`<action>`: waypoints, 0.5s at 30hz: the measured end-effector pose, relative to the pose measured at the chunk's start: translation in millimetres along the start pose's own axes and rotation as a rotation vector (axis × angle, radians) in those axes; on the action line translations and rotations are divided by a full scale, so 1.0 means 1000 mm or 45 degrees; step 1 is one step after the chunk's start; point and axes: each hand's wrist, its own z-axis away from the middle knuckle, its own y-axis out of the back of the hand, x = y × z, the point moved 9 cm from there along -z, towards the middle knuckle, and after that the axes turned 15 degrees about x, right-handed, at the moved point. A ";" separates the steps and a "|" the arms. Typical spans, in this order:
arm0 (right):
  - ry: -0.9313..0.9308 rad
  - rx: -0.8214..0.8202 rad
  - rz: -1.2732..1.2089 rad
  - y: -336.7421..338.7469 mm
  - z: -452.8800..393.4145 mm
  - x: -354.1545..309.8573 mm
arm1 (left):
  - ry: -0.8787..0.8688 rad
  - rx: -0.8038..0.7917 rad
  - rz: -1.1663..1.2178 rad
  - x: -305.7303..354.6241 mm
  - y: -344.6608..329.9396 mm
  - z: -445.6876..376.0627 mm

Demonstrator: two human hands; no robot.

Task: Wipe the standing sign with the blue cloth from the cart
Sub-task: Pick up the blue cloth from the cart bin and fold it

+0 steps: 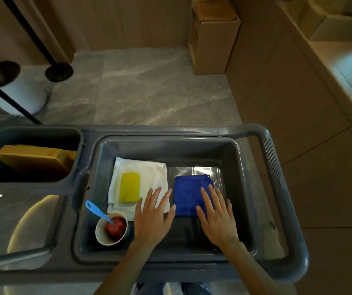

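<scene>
A folded blue cloth (186, 193) lies flat in the right half of the grey cart's tub (243, 188). My right hand (217, 216) hovers over the cloth's near right corner, fingers spread, holding nothing. My left hand (152, 216) is spread flat just left of the cloth, over the edge of a white cloth (149, 169). Black poles (22, 20) with a round base (59, 71) stand at the far left; whether they belong to the standing sign I cannot tell.
A yellow sponge (129, 187) rests on the white cloth. A paper cup (111, 228) with red contents and a blue spoon stands at the tub's near left. A second bin (30, 154) holds a brown box. A cardboard box (213, 39) stands against the far wall.
</scene>
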 end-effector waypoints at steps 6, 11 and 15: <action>-0.087 -0.039 -0.049 -0.019 -0.005 0.006 | -0.071 -0.084 -0.034 -0.008 -0.023 -0.013; -0.120 -0.082 -0.034 -0.026 -0.007 0.016 | -0.096 -0.095 0.009 -0.006 -0.037 -0.019; -0.148 -0.101 -0.056 -0.028 -0.013 0.023 | -0.112 -0.127 0.030 -0.005 -0.052 -0.022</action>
